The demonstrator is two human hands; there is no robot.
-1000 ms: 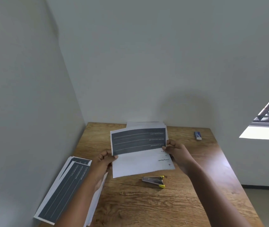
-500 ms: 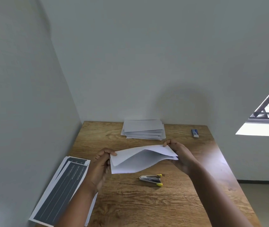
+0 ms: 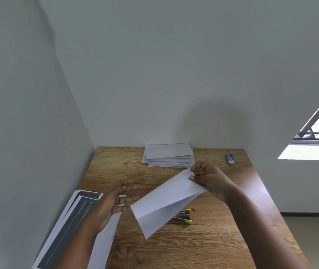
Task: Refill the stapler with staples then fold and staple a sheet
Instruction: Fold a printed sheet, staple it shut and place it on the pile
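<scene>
Viewing from the head camera: folded sheet [image 3: 166, 202] held above the desk [image 3: 203, 245], pinched at its far right corner by the right hand [image 3: 211, 183], thumb and fingers curled onto the paper. Long axis of the sheet running diagonally, from the right grip down and toward the near left; free lower corner hanging unsupported. Stapler [image 3: 183, 217] lying flat on the desk directly beneath the sheet, partly hidden by it, yellow ends pointing right. Left hand [image 3: 116, 199] nearer the free edge of the sheet, just beside it, not touching; fingers straight and spread, palm turned inward, holding nothing. Judged next: left hand to take the stapler or steady the sheet. Risk: fold springing apart under one-corner support
</scene>
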